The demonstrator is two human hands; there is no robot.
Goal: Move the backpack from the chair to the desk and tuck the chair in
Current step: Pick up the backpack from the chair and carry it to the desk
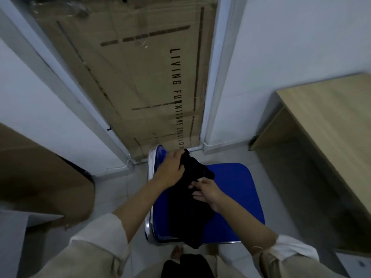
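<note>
A black backpack (pixel 188 209) lies slumped on the blue seat of a chair (pixel 236 197) directly below me. My left hand (pixel 170 169) grips the top of the backpack near the chair's blue backrest. My right hand (pixel 206 191) pinches the black fabric in the middle of the bag. The light wooden desk (pixel 329 121) stands to the right of the chair, with its top bare where visible. The chair's chrome frame shows along its left edge.
A large cardboard box (pixel 140 77) marked "LIVING FURNITURE" leans in the doorway behind the chair. Another brown box (pixel 40 177) sits at the left above a grey surface (pixel 12 237). White walls flank the doorway. My bare foot (pixel 176 252) stands on the pale tiled floor.
</note>
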